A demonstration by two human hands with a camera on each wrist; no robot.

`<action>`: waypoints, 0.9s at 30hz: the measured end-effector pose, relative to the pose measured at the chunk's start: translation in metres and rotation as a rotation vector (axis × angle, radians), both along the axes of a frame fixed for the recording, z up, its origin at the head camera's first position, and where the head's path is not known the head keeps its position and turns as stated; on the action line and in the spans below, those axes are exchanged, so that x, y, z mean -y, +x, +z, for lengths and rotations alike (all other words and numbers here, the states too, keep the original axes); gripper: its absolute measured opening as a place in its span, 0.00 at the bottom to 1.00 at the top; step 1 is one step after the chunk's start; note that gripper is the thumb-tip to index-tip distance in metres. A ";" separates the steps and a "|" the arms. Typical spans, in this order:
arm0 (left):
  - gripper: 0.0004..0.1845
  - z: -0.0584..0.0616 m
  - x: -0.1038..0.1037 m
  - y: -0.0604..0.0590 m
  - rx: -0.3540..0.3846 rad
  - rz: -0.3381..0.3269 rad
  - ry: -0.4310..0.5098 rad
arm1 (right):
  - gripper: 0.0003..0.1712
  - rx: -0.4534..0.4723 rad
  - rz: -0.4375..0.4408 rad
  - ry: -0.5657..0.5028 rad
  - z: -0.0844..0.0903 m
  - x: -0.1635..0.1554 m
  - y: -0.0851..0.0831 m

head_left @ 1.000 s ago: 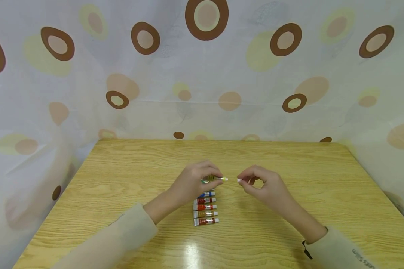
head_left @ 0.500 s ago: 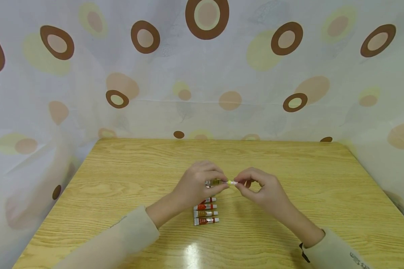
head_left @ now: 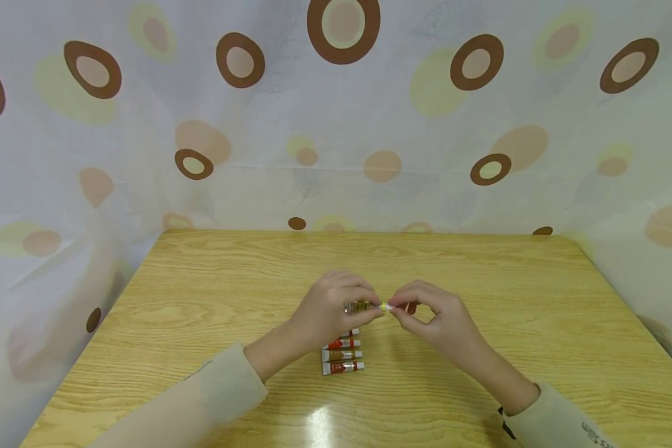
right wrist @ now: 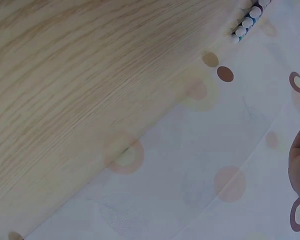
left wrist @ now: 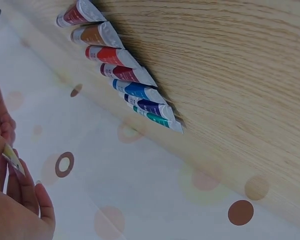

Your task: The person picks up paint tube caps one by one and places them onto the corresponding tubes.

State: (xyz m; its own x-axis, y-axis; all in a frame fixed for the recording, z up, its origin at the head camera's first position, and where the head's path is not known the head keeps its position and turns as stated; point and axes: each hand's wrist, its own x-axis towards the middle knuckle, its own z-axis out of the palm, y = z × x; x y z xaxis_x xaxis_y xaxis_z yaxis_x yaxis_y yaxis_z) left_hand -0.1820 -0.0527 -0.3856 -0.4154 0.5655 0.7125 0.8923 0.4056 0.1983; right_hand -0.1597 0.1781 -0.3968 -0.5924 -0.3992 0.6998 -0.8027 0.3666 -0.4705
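At the centre of the head view a small paint tube (head_left: 363,307) is held level above the wooden table (head_left: 481,274), between the two hands. The left hand (head_left: 330,308) curls round its body, fingers over the top. The right hand (head_left: 431,314) pinches the white cap (head_left: 390,306) at the tube's nozzle end, thumb and forefinger together, the other fingers bent. Both forearms reach in from the lower corners in beige sleeves. Just below the left hand lies a row of paint tubes (head_left: 341,354), its upper part hidden by that hand; the left wrist view shows seven tubes (left wrist: 122,75). The held tube's colour is hard to make out.
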 end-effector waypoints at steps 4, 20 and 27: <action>0.06 0.000 0.000 0.001 0.000 -0.003 0.000 | 0.16 0.054 -0.034 0.027 0.002 -0.001 0.002; 0.06 0.002 -0.002 0.004 -0.025 -0.010 -0.002 | 0.13 0.167 -0.040 0.049 0.003 -0.008 0.005; 0.06 0.002 -0.003 0.004 -0.047 -0.009 -0.011 | 0.09 0.314 -0.049 0.093 0.005 -0.012 0.005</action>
